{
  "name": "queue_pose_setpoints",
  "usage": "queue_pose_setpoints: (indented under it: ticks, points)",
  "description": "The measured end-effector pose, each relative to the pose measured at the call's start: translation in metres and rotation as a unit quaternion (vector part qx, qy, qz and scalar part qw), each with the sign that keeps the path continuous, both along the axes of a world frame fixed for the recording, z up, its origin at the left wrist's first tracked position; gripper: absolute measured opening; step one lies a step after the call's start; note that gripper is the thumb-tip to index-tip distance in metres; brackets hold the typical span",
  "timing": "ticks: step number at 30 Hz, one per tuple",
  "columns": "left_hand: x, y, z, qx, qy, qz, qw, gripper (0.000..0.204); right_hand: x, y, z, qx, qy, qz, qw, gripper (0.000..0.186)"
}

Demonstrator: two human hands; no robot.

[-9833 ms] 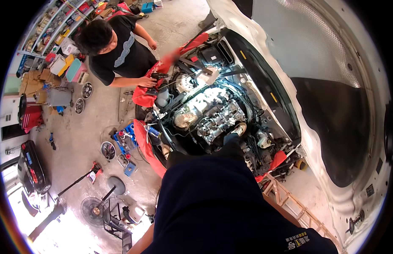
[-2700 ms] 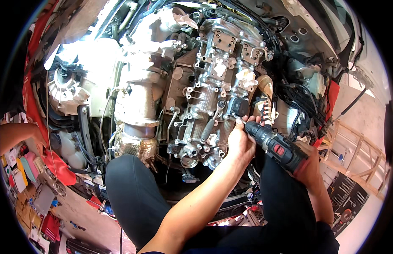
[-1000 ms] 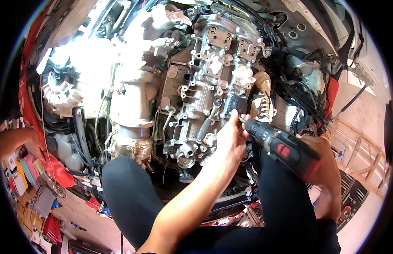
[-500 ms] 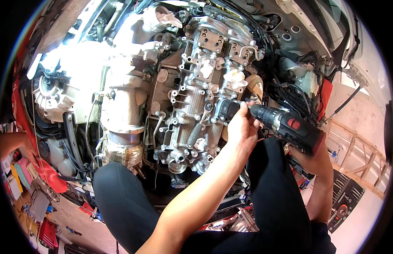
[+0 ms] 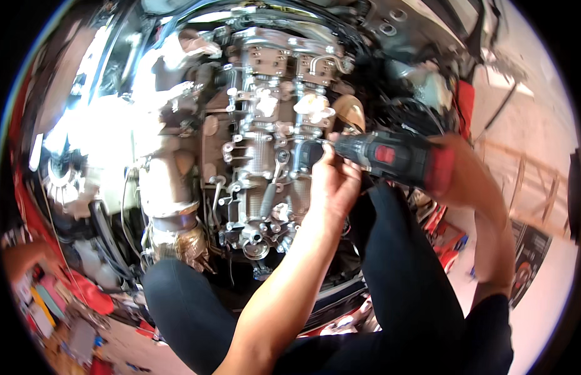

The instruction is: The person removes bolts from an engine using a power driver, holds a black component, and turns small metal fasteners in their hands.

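My right hand [image 5: 458,175] grips a black-and-red cordless drill [image 5: 390,156] from its rear. The handle is hidden. The drill lies almost level, its chuck toward the engine's right side. At the chuck's front, my left hand [image 5: 337,187] has its thumb and fingers pinched together; what they hold is too blurred to make out. Just left of those fingertips sits a dark round-edged part [image 5: 308,154] on the exposed engine [image 5: 259,150]. A ratchet [image 5: 275,181] with a grey handle rests on the engine, touched by neither hand.
A tan round part [image 5: 349,111] stands beyond the drill. To the left is a wide metal pipe [image 5: 171,181] with gold wrap [image 5: 181,240] below it. My knees flank the engine's near end. Another person's hand [image 5: 28,259] shows at far left. A wooden frame [image 5: 521,175] stands at right.
The view has shifted, and the engine appears farther left. The drill has swung closer to level, with my right hand and forearm raised behind it. My left fingers remain by the chuck.
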State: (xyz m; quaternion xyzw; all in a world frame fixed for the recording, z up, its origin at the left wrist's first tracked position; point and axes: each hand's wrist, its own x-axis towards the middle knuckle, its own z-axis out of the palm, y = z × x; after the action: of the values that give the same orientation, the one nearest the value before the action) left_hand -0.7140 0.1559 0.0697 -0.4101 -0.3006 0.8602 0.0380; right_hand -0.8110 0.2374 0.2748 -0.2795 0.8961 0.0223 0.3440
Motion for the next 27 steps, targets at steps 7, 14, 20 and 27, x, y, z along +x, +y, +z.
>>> queue_pose_setpoints:
  ticks: [7,14,20,27]
  points:
    - [0.030,-0.011,0.017,-0.511,0.002,-0.303,0.805,0.019,0.001,0.009,0.000,-0.083,0.013,0.004,0.996,0.022]
    - [0.019,-0.044,-0.012,-0.918,0.127,-0.300,0.224,0.052,0.023,0.002,0.005,-0.097,0.005,-0.062,0.993,0.021]
    - [0.007,-0.046,-0.026,-0.914,0.175,-0.269,0.246,0.021,0.028,0.018,-0.011,-0.152,-0.003,-0.074,0.986,0.025]
    - [0.003,-0.040,-0.030,-0.926,0.132,-0.250,0.250,0.021,0.010,0.012,-0.010,-0.211,-0.090,-0.182,0.956,0.037]
